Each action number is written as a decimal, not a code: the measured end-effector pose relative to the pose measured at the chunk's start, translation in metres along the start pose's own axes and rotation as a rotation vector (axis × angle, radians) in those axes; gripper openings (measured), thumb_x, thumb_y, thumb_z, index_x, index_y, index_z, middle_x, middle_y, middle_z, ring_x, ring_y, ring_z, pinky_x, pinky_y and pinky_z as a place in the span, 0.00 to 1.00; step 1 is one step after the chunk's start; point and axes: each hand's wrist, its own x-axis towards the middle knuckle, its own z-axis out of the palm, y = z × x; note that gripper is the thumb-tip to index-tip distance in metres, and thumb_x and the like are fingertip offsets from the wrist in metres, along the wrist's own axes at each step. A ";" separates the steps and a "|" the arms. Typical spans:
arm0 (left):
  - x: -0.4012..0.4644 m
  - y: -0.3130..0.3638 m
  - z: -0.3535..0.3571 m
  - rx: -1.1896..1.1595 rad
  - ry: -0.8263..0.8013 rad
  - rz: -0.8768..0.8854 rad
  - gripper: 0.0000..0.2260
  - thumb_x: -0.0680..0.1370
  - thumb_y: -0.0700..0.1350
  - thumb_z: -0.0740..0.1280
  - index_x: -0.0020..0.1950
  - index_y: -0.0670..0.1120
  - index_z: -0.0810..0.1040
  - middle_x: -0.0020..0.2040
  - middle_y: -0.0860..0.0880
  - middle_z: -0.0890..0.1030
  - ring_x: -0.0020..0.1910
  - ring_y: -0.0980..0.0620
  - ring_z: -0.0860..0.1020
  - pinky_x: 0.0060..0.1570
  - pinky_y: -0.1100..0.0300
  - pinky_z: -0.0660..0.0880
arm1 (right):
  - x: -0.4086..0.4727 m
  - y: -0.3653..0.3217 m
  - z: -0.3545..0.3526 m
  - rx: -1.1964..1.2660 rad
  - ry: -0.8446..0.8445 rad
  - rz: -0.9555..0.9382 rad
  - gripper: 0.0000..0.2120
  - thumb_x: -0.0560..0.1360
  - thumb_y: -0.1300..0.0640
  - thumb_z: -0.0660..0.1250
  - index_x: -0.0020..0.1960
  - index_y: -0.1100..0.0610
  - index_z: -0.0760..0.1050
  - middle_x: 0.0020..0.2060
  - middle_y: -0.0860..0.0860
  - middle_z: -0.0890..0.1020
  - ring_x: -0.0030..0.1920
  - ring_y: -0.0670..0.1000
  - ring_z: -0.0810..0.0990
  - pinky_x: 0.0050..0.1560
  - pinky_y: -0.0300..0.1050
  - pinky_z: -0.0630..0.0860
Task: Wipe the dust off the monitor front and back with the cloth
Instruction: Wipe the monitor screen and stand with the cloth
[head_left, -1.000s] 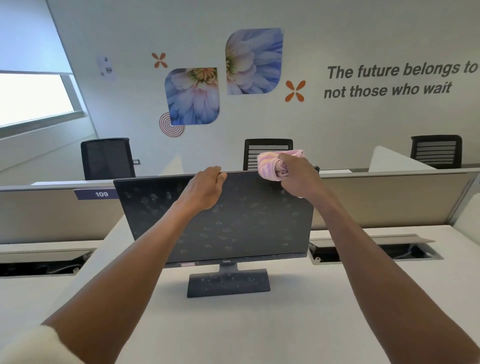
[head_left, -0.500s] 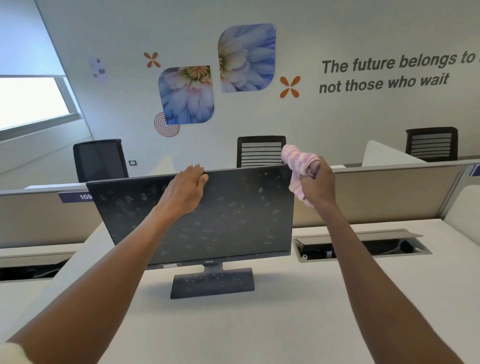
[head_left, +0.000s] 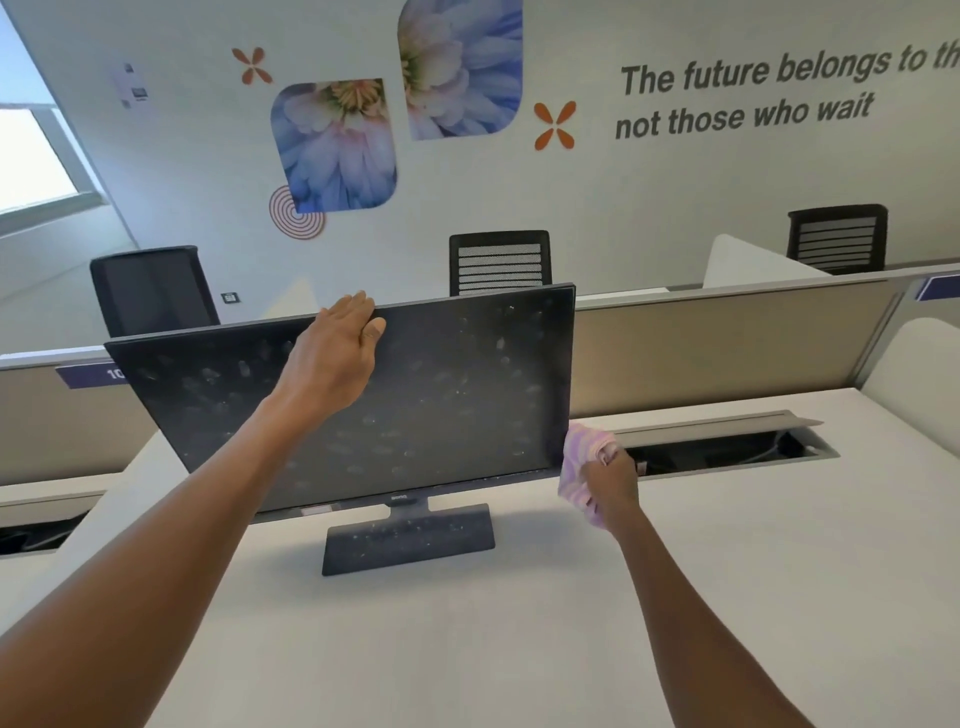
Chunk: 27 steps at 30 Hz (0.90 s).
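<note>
Your left hand (head_left: 332, 358) steadies the monitor (head_left: 441, 395) at its top edge: the fingers hook over the back and the thumb lies on the front glass, so that grip is clamped on the frame. Your right hand (head_left: 610, 483) has its grip closed around the bunched pink cloth (head_left: 582, 462), which sits at the lower right corner of the screen, touching or just beside the side edge; from here you cannot tell whether it presses on the bezel or has slipped behind it.

The monitor stands on its dusty base (head_left: 408, 538) on the white surface (head_left: 467, 649), with its right side swung a little towards you. The front glass is covered in pale smudges and specks from edge to edge, so by the look of it the front is not yet wiped. The step in hand appears to be the right edge, or the start of the back panel behind it.

Next, judge which face you mean to clean. For the back, keep the top hold firm and reach the cloth round the edge. For the front, spread the cloth flatter and draw it across the glass in overlapping passes. Mind the narrow stand: a hard push could tip or slide the screen.
</note>
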 end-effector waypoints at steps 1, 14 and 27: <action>0.000 -0.001 0.000 0.001 0.000 0.002 0.23 0.85 0.52 0.52 0.78 0.44 0.63 0.78 0.47 0.63 0.78 0.49 0.58 0.76 0.53 0.53 | 0.005 0.014 0.000 -0.045 -0.015 0.022 0.13 0.74 0.68 0.60 0.56 0.58 0.76 0.40 0.52 0.78 0.33 0.49 0.76 0.25 0.35 0.73; -0.002 0.000 -0.002 -0.009 -0.020 -0.009 0.23 0.85 0.52 0.52 0.78 0.44 0.62 0.78 0.47 0.62 0.78 0.50 0.57 0.77 0.54 0.52 | -0.013 -0.067 -0.011 -0.030 -0.001 -0.144 0.09 0.71 0.69 0.62 0.40 0.56 0.73 0.32 0.53 0.75 0.28 0.50 0.74 0.28 0.37 0.69; -0.002 0.005 -0.001 -0.014 -0.020 -0.021 0.22 0.85 0.50 0.52 0.77 0.42 0.64 0.78 0.46 0.63 0.78 0.49 0.57 0.77 0.53 0.52 | -0.044 -0.161 -0.014 0.108 -0.030 -0.556 0.14 0.65 0.56 0.81 0.47 0.59 0.82 0.42 0.52 0.85 0.40 0.48 0.83 0.42 0.41 0.80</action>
